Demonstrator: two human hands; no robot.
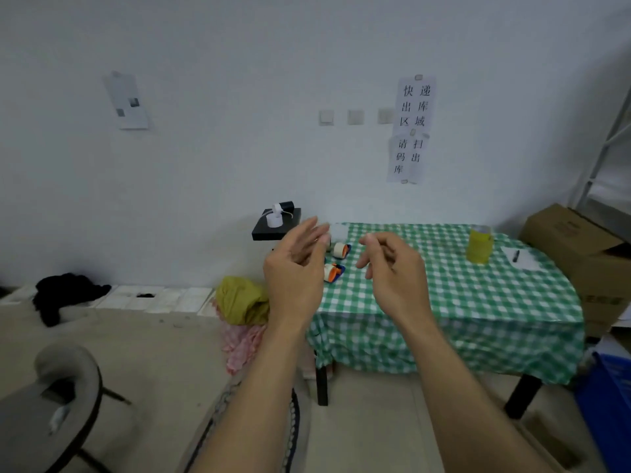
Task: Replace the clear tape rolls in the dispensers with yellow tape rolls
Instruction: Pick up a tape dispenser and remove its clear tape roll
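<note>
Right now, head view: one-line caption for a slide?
Left hand and right hand hover empty before a green-checked table bearing two tape dispensers and stacked yellow tape rolls.

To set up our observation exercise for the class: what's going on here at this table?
A person raises the left hand and right hand, both empty, in front of the checked table. Two tape dispensers lie on the cloth beyond them, each holding a pale roll. A stack of yellow tape rolls stands untouched farther right. No swap looks begun.
</note>
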